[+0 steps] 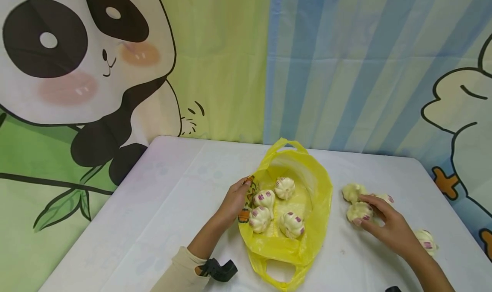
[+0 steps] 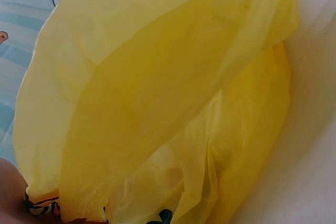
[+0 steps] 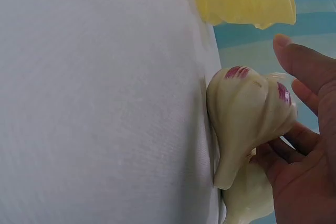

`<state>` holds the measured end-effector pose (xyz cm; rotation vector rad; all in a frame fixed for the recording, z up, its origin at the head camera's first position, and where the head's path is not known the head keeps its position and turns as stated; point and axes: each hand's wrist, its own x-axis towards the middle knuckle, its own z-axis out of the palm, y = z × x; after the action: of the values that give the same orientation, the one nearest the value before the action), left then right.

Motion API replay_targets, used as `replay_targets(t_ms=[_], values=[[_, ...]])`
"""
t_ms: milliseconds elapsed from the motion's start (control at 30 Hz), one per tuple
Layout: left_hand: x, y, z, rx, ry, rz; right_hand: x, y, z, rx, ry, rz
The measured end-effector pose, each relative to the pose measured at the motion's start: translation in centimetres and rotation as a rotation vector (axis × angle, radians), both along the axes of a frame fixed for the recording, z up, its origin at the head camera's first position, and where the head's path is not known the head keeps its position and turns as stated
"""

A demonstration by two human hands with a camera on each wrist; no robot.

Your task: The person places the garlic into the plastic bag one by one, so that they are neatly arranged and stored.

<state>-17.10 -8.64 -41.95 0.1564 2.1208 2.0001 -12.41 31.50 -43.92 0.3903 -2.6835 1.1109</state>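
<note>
A yellow plastic bag lies with its mouth spread wide, several garlic bulbs inside. My left hand grips the bag's left edge at a printed patch; in the left wrist view, yellow plastic fills most of the picture. To the right of the bag, my right hand reaches around a garlic bulb on the table. In the right wrist view the fingers touch that purple-marked bulb from behind, while the thumb stands apart from it.
More loose bulbs lie around the right hand: one just behind, one partly hidden by the fingers, and another bulb beside the right wrist. A white cloth covers the table. A cartoon-printed curtain hangs behind its far edge.
</note>
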Motion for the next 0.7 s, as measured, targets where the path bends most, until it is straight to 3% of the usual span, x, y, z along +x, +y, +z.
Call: replay_targets(t_ms=[300,700], values=[[-0.06,-0.07,-0.13,0.023,0.001,-0.022,-0.23,0.15,-0.69,0.004,-0.064,0.041],[-0.02,-0.05,-0.04,0.007,-0.009,-0.008,-0.59,-0.08,-1.01,0.018,-0.02,0.017]])
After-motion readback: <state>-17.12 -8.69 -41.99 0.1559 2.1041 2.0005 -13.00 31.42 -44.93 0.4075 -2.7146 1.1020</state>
